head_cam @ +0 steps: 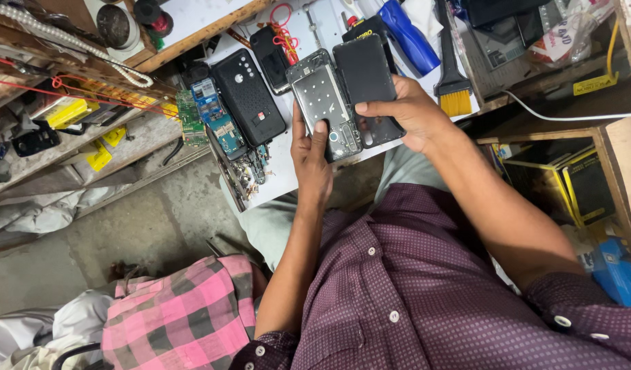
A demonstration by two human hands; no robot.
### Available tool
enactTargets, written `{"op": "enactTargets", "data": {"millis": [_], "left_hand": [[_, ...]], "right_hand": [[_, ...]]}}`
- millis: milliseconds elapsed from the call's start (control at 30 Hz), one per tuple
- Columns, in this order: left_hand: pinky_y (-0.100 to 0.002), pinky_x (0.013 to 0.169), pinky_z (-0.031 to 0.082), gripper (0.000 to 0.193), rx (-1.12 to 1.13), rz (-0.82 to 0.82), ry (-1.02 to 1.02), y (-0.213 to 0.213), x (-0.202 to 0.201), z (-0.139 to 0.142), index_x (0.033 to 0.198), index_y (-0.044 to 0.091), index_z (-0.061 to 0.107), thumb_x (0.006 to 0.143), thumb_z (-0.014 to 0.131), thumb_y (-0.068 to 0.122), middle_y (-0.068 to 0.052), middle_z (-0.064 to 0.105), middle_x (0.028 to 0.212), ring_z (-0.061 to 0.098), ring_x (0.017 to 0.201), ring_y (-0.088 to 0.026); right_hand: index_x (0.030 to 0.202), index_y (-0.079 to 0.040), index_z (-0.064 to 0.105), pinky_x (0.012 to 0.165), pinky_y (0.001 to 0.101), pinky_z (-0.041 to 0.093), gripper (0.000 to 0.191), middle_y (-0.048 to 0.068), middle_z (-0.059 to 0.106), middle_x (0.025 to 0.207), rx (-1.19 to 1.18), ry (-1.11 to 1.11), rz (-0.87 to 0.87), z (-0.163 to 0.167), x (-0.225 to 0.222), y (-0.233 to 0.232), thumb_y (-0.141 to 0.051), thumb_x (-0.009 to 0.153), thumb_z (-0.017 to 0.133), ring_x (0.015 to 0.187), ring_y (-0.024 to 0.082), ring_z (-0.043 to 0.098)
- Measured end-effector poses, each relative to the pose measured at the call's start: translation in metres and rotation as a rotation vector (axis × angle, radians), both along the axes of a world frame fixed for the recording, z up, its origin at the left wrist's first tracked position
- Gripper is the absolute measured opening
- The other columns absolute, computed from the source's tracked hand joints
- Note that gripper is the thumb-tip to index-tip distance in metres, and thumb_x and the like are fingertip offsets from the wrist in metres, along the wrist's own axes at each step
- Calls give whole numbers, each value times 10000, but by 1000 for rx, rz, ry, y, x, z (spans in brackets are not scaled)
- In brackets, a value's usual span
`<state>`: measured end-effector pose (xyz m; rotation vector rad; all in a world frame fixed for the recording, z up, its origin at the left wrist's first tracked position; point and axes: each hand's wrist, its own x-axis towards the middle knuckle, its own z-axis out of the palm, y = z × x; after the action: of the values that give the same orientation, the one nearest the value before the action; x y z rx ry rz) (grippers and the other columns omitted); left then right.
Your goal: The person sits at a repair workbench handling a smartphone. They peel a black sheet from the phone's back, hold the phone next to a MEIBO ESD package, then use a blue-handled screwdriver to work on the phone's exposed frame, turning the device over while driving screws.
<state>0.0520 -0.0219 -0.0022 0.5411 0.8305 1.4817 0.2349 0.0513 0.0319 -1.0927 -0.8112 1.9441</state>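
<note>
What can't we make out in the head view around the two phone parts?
- Lower end of the open phone frame: covered by the left hand.
- Right edge of the black panel: hidden under the right hand.
- Blue bottle: top cut off by the upper frame edge.
- Green circuit boards: components too small to tell.

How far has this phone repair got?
The phone is already opened: the left hand holds the metal frame, and the right hand holds the black panel beside it. Circuit boards lie loose on the white bench, so reassembly looks unfinished.
</note>
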Motion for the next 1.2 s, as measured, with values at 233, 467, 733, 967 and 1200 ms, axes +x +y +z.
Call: {"op": "enactTargets", "data": {"millis": [233,467,733,967,1200], "left_hand": [[-380,1057,535,724,-4,52,-179,1,5,-1,1676,45,206,1073,597,133,-122,581,1455,626,1246,-206],[-361,1043,517,711,22,164,-113,1,7,-2,1676,59,186,1086,574,128,-152,610,1396,629,1202,-202],[-311,1050,500,699,32,218,167,-1,6,5,1680,47,149,1105,536,138,-162,620,1395,625,1192,-176],[-276,1015,491,678,31,290,280,-5,6,11,1681,29,170,1115,527,136,-147,601,1403,607,1156,-144],[-239,1050,456,671,51,412,428,-6,7,18,1674,20,160,1121,527,123,-117,512,1528,570,1209,-117]], "right_hand": [[1137,-50,659,685,313,607,340,56,729,947,-110,93,-92,5,-9,-6,12,827,783,768,155,708],[1119,-23,650,715,321,615,290,116,736,967,-95,132,-169,6,-19,-8,7,859,775,830,187,734],[1072,-18,663,709,312,603,215,129,739,947,27,114,-189,7,-19,-10,18,888,768,794,186,717],[1046,-25,651,694,303,595,188,115,735,940,36,109,-272,10,-27,-17,22,899,758,791,180,720],[1040,-22,639,695,315,591,192,89,701,907,72,152,-337,15,-35,-23,40,903,757,763,176,696]]}}
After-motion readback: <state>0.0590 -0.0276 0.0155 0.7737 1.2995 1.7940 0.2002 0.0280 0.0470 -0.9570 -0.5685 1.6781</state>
